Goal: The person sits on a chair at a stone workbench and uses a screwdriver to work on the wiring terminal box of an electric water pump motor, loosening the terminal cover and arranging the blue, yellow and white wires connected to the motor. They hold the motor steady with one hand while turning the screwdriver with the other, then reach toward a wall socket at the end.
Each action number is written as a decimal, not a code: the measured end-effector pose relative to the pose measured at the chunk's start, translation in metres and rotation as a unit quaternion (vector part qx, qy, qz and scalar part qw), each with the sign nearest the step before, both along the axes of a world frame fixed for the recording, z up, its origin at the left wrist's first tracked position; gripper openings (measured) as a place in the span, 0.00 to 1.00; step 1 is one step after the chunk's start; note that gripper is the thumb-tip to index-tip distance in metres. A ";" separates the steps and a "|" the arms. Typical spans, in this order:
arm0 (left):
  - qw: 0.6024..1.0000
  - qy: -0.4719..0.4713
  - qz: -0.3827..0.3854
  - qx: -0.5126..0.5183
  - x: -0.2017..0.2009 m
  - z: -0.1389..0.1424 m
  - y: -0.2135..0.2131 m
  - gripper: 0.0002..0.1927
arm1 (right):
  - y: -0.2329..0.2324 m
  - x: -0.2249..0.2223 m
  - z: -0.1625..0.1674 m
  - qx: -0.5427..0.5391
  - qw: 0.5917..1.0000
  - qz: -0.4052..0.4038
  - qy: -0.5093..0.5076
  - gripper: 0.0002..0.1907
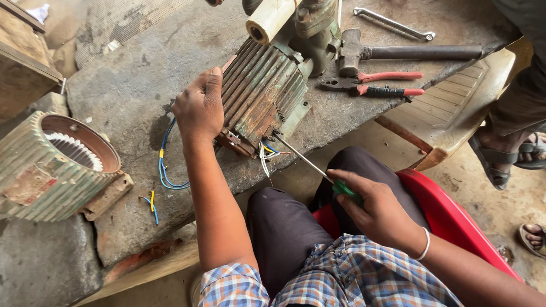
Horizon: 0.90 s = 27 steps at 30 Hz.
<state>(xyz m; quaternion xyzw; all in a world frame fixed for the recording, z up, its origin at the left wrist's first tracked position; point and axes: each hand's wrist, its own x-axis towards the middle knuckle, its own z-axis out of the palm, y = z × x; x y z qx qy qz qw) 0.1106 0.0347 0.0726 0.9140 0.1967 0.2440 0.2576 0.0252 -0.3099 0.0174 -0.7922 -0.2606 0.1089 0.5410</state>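
One rusty green finned motor housing [264, 89] lies on grey stone slab [130, 88] near its edge. Left hand [199, 107] clasps housing side, fingers curled. Right hand [377, 207] grips green-handled screwdriver [312, 165] — tip at housing's wired end. Red-handled pliers [375, 82] just beyond.

Rusty green finned motor [263, 89] on stone slab edge, green-handled screwdriver [312, 167] tip at its base.
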 end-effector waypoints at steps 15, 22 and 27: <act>1.000 0.005 0.011 -0.013 0.002 -0.007 0.001 0.30 | -0.006 -0.003 -0.005 -0.152 0.960 -0.049 -0.232 0.20; 1.000 -0.014 0.011 0.011 0.005 -0.013 0.002 0.30 | -0.007 0.014 -0.014 0.036 0.988 0.003 0.147 0.21; 1.000 -0.008 0.013 -0.021 0.002 -0.012 0.002 0.31 | -0.023 0.036 -0.008 0.090 0.909 -0.011 0.407 0.26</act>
